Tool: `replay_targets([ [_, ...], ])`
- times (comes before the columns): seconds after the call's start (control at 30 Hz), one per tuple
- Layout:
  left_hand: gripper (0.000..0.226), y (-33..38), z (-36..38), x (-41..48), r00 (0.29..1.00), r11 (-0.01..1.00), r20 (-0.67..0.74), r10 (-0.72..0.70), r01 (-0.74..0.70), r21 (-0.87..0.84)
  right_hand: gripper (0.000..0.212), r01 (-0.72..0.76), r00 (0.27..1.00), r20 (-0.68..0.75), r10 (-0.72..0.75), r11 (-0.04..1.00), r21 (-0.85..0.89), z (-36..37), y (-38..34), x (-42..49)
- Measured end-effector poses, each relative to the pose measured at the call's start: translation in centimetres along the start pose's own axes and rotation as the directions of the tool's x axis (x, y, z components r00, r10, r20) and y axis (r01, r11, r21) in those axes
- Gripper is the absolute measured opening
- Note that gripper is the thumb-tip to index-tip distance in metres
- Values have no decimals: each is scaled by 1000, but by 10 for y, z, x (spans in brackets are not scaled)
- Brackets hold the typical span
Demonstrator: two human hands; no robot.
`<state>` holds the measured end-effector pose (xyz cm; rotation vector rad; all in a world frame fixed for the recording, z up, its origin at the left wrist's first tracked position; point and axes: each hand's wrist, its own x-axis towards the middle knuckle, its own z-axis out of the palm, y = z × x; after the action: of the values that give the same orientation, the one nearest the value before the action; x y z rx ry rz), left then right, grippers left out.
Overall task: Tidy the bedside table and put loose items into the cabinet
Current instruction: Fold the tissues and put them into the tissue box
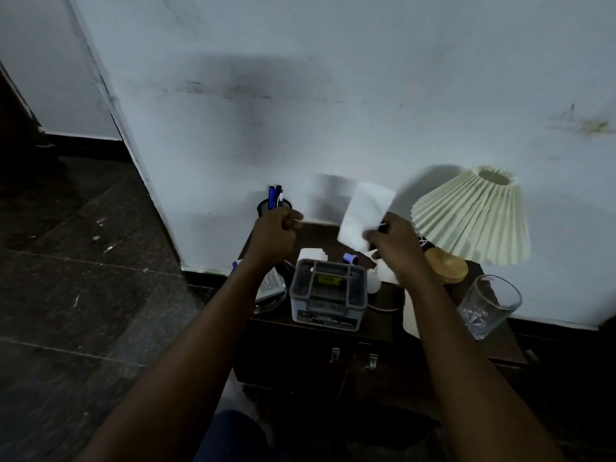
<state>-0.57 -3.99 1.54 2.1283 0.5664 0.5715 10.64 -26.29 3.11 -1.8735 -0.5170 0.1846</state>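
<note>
Two hands raised over the tabletop's [380, 328] rear edge. Right hand [391, 243] fingers pinch white paper [363, 211]; left hand [278, 230] fingers curled, contents unclear. Suggest folding the paper flat before stowing it in the cabinet [350, 371], avoiding the glass [486, 305] at the right edge.

Both bare forearms stretched forward and up, hands apart at about same height. Left hand [278, 228] curled in fist, back toward camera; if it holds anything, not clear. Right hand [393, 243] fingers curled, pinching lower edge of white paper [363, 215].
</note>
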Motion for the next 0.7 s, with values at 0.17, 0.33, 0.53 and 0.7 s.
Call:
replay_targets([
  [0.17,20,-18,1,32,997,951,70,35,-55,303,13,-115,985,-108,135,978,175,-24,26,-11],
  [0.33,29,-10,38,59,840,772,541,28,-362,523,16,-23,974,-212,78,968,249,-44,35,-43],
  [0.53,46,-13,66,74,705,688,699,-124,-447,572,21,29,976,-214,33,959,281,-56,38,-67],
  [0.7,42,-8,47,92,869,840,495,-16,-257,479,33,6,975,-214,66,948,320,-54,45,-73],
])
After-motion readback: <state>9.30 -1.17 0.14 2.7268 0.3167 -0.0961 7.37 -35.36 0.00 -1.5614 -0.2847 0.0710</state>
